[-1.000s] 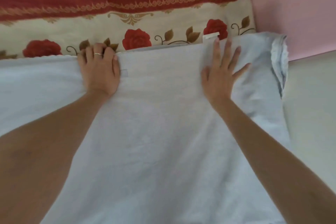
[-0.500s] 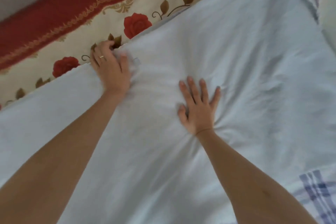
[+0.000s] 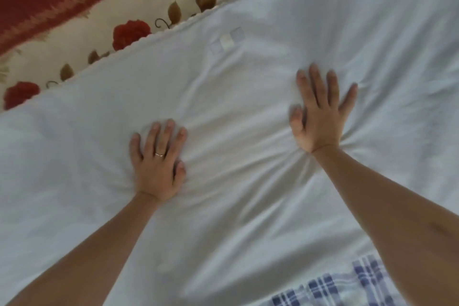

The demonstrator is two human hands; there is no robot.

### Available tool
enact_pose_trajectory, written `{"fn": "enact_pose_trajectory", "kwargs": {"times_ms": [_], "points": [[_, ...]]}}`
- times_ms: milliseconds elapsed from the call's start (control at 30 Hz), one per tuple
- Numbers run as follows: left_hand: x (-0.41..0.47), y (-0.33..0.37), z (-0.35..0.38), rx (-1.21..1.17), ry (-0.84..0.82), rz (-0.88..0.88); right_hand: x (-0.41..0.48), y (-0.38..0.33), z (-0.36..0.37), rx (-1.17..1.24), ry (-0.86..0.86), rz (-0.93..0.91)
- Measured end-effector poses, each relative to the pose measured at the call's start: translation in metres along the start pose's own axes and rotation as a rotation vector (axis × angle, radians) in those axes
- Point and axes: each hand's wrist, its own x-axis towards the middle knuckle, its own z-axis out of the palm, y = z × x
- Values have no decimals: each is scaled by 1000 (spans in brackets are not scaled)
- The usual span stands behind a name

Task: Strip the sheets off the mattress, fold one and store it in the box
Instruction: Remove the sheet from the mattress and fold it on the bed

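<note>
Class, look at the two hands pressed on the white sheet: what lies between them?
Only creased white sheet; nothing else lies between the left hand and the right hand, as the head view shows.

Rose-print mattress; white sheet spread over it; checked cloth touching sheet.

White sheet spread flat, creased, small sewn label near its far edge, overlapping rose-patterned mattress far left

white sheet, rose-patterned mattress
</note>
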Motion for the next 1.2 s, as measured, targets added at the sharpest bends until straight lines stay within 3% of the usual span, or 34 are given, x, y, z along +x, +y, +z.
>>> {"fn": "enact_pose_trajectory", "kwargs": {"times_ms": [300,633,767,800,833,900,933,967,1067,1100,1133,1167,1200], "points": [[-8,-3,0,-15,13,14,-4,-9,-10,-7,-72,30],[-12,-5,9,-43,153,50,-8,-10,-6,-9,14,91],[-12,-8,14,-52,222,76,-36,-53,-12,-26,22,282],[-13,-12,13,-46,244,67,-55,-81,-14,45,21,197],[-14,-7,17,-56,265,95,-92,-98,-11,129,11,-6],[-10,-11,17,-77,303,102,-159,-114,0,68,-48,-516],[-11,-7,21,-101,299,110,-193,-99,10,-9,-87,-558],[-14,-8,22,-109,281,104,-220,-80,20,-49,-114,-401],[-16,-8,21,-132,233,72,-277,-49,25,2,-25,660],[-17,-5,18,-131,211,76,-287,-55,23,63,-45,935],[-19,-5,15,-129,186,85,-289,-78,18,108,-82,1112],[-17,-3,13,-132,168,72,-283,-101,15,124,-116,1136],[-17,-4,10,-120,161,76,-280,-130,14,127,-113,1040]]}}
